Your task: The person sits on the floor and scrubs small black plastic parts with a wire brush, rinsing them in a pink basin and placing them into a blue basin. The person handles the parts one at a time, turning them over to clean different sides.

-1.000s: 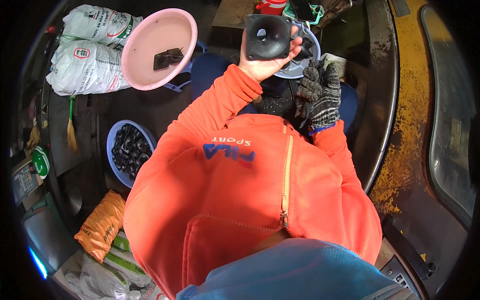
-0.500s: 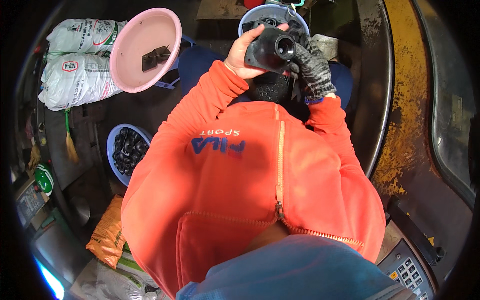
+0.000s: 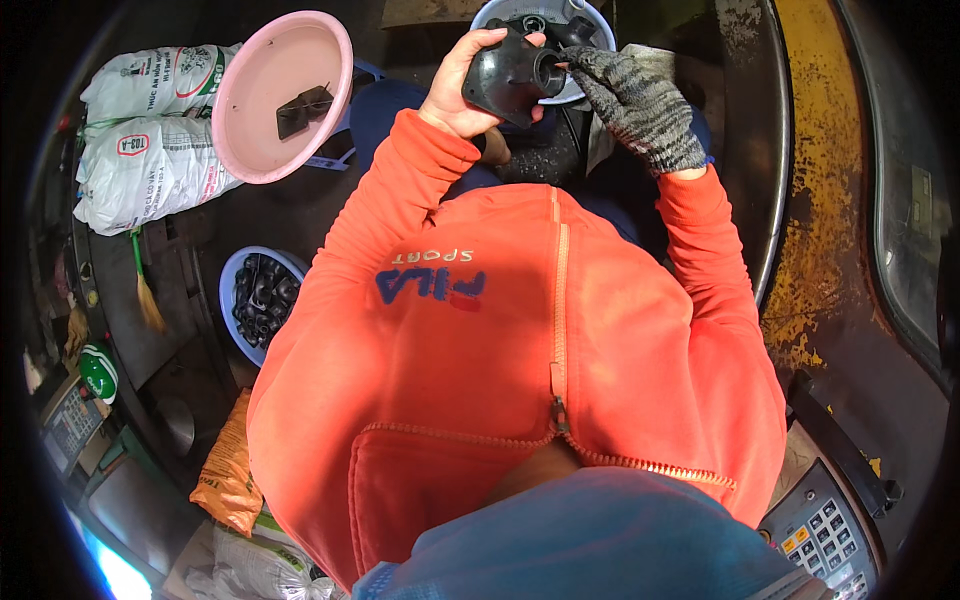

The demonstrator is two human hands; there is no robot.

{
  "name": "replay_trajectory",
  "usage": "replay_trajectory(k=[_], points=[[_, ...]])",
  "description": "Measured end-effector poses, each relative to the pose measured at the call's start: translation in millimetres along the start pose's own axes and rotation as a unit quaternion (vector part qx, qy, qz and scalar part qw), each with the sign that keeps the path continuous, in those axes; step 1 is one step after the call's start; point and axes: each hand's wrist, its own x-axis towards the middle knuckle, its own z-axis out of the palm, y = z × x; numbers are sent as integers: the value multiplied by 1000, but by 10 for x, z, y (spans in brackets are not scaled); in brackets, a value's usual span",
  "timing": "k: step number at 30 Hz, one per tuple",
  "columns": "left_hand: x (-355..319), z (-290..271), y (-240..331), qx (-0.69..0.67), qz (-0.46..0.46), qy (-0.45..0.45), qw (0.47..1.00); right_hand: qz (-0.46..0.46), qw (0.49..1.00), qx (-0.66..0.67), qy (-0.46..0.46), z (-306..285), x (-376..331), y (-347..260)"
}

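Note:
My bare left hand (image 3: 458,88) grips a black moulded part (image 3: 505,80) by its wide flanged end. The part looks like rubber or plastic and tapers to a round hollow neck, which faces right. My right hand (image 3: 635,105), in a grey and black knit glove, has its fingers drawn together at the rim of that neck. Whatever those fingers hold, if anything, is too small or hidden to make out. Just beyond the hands, a light blue basin (image 3: 598,22) holds more black parts.
To the left stands a pink basin (image 3: 232,110) with a dark flat piece inside, beside white printed sacks (image 3: 150,165). A second blue basin (image 3: 229,300) is full of small black pieces. An orange bag (image 3: 228,480) lies lower left. A worn yellow machine frame (image 3: 790,200) runs along the right.
The black part has moved left and turned, so its neck now points right instead of toward me. My gloved right hand has swung outward from beneath it to the neck's rim.

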Motion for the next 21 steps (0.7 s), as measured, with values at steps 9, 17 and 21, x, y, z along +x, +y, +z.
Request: replay_trajectory(k=[9, 17, 21], points=[[-38, 132, 36, 39, 78, 40, 995, -49, 994, -95, 3, 132, -102, -81], [-73, 351, 23, -19, 165, -30, 986, -116, 991, 12, 59, 244, -149, -148], [-19, 454, 1, 85, 279, -10, 956, -133, 987, -53, 77, 262, -153, -217]])
